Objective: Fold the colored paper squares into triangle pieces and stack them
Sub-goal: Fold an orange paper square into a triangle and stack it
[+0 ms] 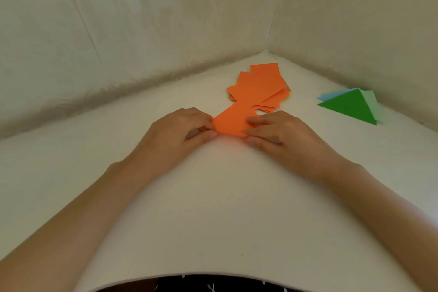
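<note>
Two bare forearms are reaching in from the near edge of the white table (225, 197), angling inward so the hands are nearly meeting at centre. The left hand (182, 128) is lying knuckles-up, fingers curled, thumb & fingertips pinching the left corner of an orange sheet (231, 121). The right hand (282, 133) is stretching its fingers flatter over the sheet's right side, thumb closing in at the near corner, so it's gripping too. The sheet is sitting btwn both hands, near edge lifting slightly off the table. Just behind, a loose fanned pile of orange squares (258, 85) is lying flat: thin, matte, crisp-edged. Well apart to the right, a dark green triangle (348, 105) is resting atop a pale green piece (371, 104) & a light blue piece (329, 96), near the papered wall (142, 19).
</note>
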